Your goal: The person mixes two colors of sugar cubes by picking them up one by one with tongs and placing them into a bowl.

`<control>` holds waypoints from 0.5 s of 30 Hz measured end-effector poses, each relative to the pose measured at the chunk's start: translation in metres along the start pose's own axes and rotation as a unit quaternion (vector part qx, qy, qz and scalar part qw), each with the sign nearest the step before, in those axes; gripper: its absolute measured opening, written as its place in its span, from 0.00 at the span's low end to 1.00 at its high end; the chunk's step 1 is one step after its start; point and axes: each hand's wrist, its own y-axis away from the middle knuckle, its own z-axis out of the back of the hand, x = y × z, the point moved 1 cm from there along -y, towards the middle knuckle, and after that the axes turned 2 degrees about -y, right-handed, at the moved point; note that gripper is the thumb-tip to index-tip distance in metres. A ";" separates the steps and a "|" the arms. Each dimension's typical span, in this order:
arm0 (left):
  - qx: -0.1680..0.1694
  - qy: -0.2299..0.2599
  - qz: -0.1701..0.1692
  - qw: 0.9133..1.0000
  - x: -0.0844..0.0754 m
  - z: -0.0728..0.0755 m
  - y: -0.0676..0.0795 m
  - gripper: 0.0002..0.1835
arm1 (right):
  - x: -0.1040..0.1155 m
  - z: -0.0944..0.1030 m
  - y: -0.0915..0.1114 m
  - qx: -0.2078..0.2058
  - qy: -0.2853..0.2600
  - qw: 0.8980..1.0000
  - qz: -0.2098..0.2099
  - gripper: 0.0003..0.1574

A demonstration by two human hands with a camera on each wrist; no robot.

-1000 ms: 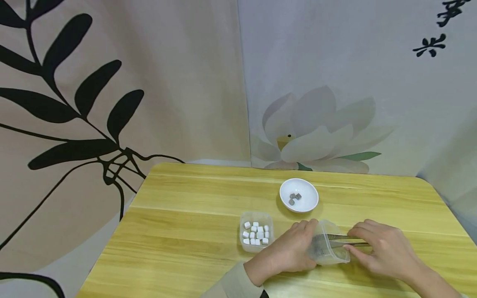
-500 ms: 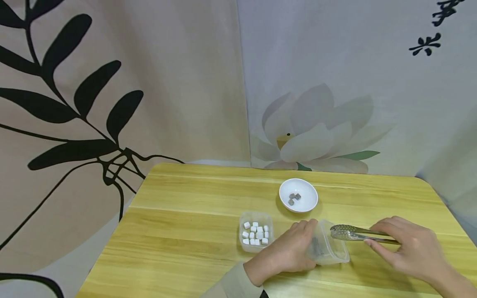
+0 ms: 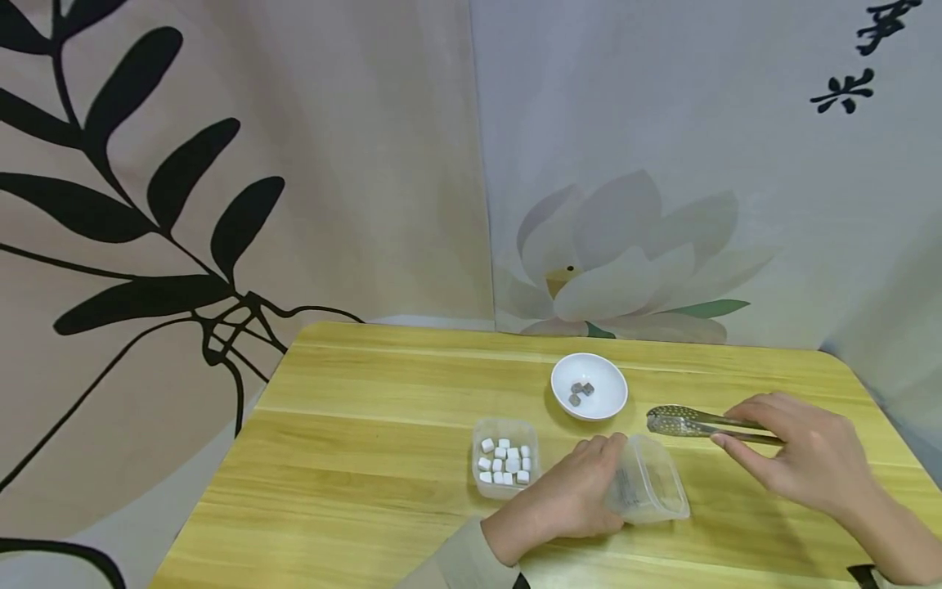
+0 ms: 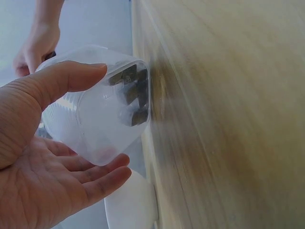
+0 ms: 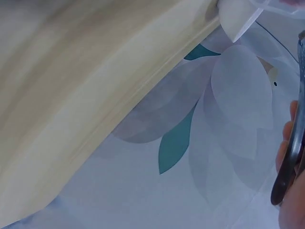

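Note:
My left hand [image 3: 577, 495] grips a clear plastic container [image 3: 658, 499] that lies tipped on its side, mouth facing right. Dark grey cubes [image 4: 131, 95] show through its base in the left wrist view. My right hand [image 3: 805, 450] holds metal tongs [image 3: 714, 427] with perforated tips, raised above the table behind the container's mouth. A small brownish piece [image 5: 302, 35] shows at the tongs' tip in the right wrist view. Beyond the container stands a white bowl [image 3: 609, 399] with several grey cubes [image 3: 577, 388] inside.
A second clear container [image 3: 506, 425] holding several white cubes [image 3: 513, 452] stands left of my left hand. The wooden table [image 3: 353, 458] ends at a curtain [image 3: 383, 164] printed with leaves and a flower.
The tongs have come out of the tipped container to the right, then moved up and back towards the bowl. My left hand and the container have stayed in place.

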 end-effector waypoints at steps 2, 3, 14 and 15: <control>0.000 0.000 0.000 1.000 0.000 0.000 0.000 0.52 | -0.001 -0.005 -0.006 0.003 0.001 1.000 -0.005 0.35; 0.000 0.001 -0.001 1.000 0.000 0.000 0.000 0.52 | -0.002 -0.008 -0.009 0.006 0.001 1.000 -0.009 0.35; -0.005 -0.004 -0.015 1.000 0.001 -0.002 0.001 0.51 | -0.001 -0.048 -0.030 0.030 -0.001 0.999 -0.025 0.35; -0.006 -0.005 -0.015 1.000 0.001 -0.002 0.001 0.51 | -0.002 -0.050 -0.030 0.033 -0.002 0.999 -0.030 0.32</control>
